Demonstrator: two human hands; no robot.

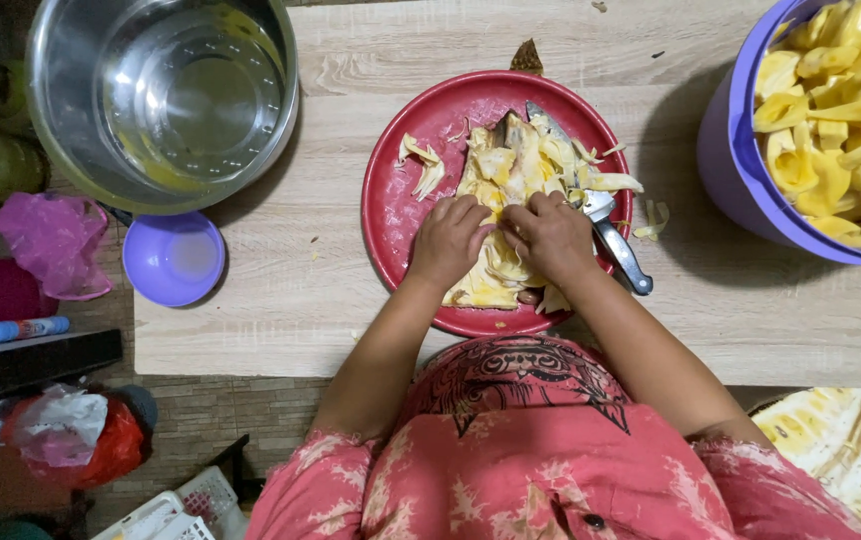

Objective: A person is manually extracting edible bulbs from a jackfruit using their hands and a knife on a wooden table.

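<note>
A round red plate (396, 215) lies on the pale wooden table (281, 300), holding a pile of yellow jackfruit flesh (511, 165) and pale fibres. My left hand (448, 240) and my right hand (551, 235) press side by side on the near part of that fruit, fingers curled into it. A knife (611, 235) with a grey handle rests on the plate's right edge, its blade under the fruit, touching my right hand's outer side.
A purple tub (741, 170) of yellow jackfruit pods stands at the right. A large steel pot (166, 95) sits at the upper left, a small purple bowl (173, 258) below it. A cut jackfruit piece (851, 450) lies at the lower right. Bags and clutter fill the floor left.
</note>
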